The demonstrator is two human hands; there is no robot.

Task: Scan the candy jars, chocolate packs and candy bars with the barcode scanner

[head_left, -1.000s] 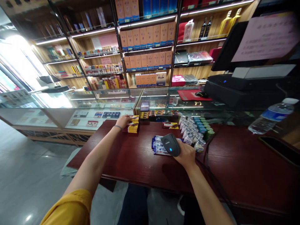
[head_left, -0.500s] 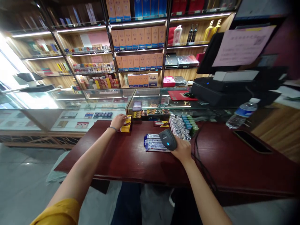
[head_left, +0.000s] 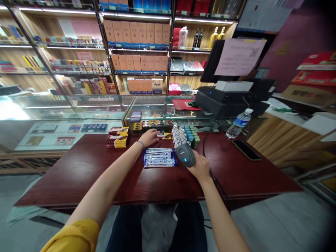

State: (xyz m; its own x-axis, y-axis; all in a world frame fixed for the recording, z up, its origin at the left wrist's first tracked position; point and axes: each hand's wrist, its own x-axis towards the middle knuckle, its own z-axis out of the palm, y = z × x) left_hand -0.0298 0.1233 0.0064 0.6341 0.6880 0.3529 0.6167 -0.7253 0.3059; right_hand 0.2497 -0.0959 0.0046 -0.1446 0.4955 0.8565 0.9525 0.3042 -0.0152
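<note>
In the head view my right hand (head_left: 200, 166) is wrapped round a dark barcode scanner (head_left: 185, 155) with a lit blue spot. The scanner's head is above the table, close to the right end of a row of blue-and-white wrapped sticks (head_left: 160, 158). My left hand (head_left: 149, 137) reaches across behind those sticks with its fingers stretched out. Its fingertips are at the left end of a single red-and-yellow packet (head_left: 166, 135); whether they touch it I cannot tell. To the left lies a stack of similar red-and-yellow packets (head_left: 117, 138).
Several cans (head_left: 181, 134) stand behind the scanner. A black cable (head_left: 214, 178) trails past my right wrist. Farther right are a phone (head_left: 246, 149) and a water bottle (head_left: 239, 123). A glass counter (head_left: 154, 105) borders the table's back, with a monitor (head_left: 210, 63) on it.
My left hand has left the packet stack and moved right to the single packet. The right hand still holds the scanner. The view has turned to the right.
</note>
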